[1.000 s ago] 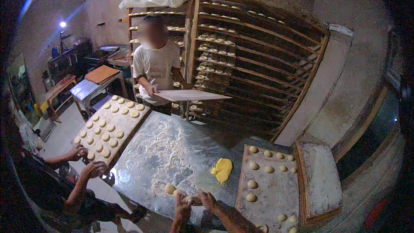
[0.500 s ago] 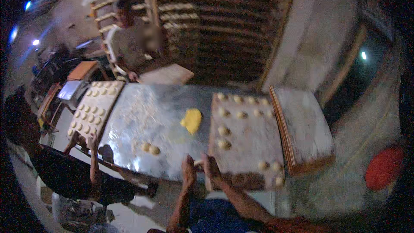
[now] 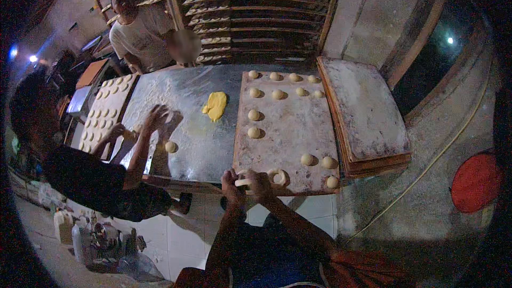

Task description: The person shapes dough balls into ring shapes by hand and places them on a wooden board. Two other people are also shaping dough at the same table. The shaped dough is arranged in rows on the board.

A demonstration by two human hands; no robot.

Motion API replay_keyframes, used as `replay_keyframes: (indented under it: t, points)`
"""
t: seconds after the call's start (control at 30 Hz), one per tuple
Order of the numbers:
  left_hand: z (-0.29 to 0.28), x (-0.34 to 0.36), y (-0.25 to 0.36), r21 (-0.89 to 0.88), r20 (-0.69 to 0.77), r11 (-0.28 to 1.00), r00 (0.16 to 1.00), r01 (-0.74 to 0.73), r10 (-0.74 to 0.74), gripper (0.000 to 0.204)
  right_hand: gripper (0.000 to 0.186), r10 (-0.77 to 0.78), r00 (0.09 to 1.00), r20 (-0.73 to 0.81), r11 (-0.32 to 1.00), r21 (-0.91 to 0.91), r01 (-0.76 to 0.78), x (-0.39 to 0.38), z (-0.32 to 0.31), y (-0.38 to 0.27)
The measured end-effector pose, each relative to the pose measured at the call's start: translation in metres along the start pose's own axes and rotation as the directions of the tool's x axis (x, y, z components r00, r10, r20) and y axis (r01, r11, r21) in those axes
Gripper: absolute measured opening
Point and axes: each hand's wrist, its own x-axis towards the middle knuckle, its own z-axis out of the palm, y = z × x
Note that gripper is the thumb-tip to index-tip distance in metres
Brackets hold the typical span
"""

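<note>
Both my hands are at the near left corner of a floury wooden board [image 3: 288,149]. My left hand [image 3: 232,188] and my right hand [image 3: 260,185] are closed around a pale dough ring [image 3: 243,182], stretched between them and partly hidden by the fingers. A second dough ring [image 3: 277,177] lies on the board just right of my right hand. Round dough balls [image 3: 254,114] sit along the board's far and left sides. Several more, such as one dough ball [image 3: 332,182], are at its near right corner.
A yellow, soft-looking lump [image 3: 215,106] lies on the metal table [image 3: 192,154]. Left, a co-worker's hands [image 3: 154,118] handle dough beside a loose dough ball [image 3: 170,146] and a filled board [image 3: 89,137]. Stacked boards [image 3: 368,112] stand right. Another person [image 3: 141,34] stands across the table.
My view has shifted, so the table sits higher. The co-worker's hands have moved right onto the table dough. The far person's held board is no longer visible. A dough ring now shows on my board.
</note>
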Motion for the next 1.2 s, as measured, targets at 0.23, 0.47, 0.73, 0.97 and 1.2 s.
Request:
replay_keyframes:
  t: [0.23,0.47,0.73,0.97,1.2]
  points:
    - [0.026,-0.011,0.024,0.140,0.129,0.986,0.986,0.090,-0.109,0.039,0.056,-0.017,0.996,0.085,0.989,0.146,0.005,-0.004,-0.033,0.009]
    - [0.018,-0.013,-0.007,0.532,0.337,0.777,0.926,-0.337,0.171,0.037,0.071,0.000,0.963,0.269,0.994,-0.107,0.030,-0.010,-0.024,0.027]
    - [0.013,0.013,0.012,0.750,0.455,0.212,0.722,-0.626,0.522,0.032,0.041,-0.095,0.994,-0.058,0.995,-0.033,0.093,0.020,-0.043,0.037]
    - [0.039,0.096,0.030,0.559,0.149,0.827,0.974,0.057,-0.168,0.026,0.051,0.432,0.900,0.057,0.763,0.508,-0.399,0.060,-0.017,0.096]
    - [0.021,0.114,0.001,0.675,0.389,0.627,0.909,-0.390,0.147,0.025,0.045,0.697,0.670,-0.254,0.581,-0.347,-0.736,-0.038,-0.049,0.139]
